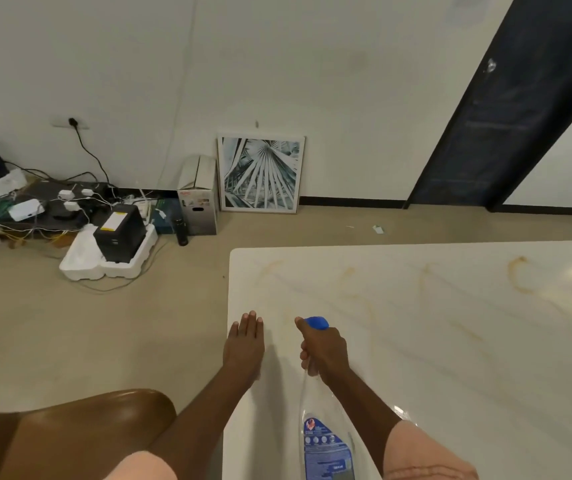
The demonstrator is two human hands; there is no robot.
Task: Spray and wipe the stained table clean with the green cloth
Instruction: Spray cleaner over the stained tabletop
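- Stains (pixel 519 275) in yellowish-brown loops and streaks cross the far half of the white marble-look table (pixel 450 358), with a small darker blob near its far right corner
- Right hand (pixel 324 351) grips the neck of a clear spray bottle (pixel 326 441), fingers curled round it below the blue trigger head (pixel 317 322), nozzle aimed away from the person toward the stained area
- Bottle body slants back toward the person, its blue label low in view, lying over the table's near edge area
- Left hand (pixel 244 344) lies flat on the table near its left edge, palm down, fingers straight and held close together
- Green cloth cannot be found in this view
- Both forearms reach out from pale pink sleeves (pixel 426 455)
- Brown glossy chair seat (pixel 80 424) sits at lower left, beside the table
- On the floor by the far wall: a framed palm-leaf print (pixel 260 174) leaning upright, a cardboard box (pixel 198 199) just left of it, a black device (pixel 120 232) in white foam packing, and a tangle of cables and adapters (pixel 35 209)
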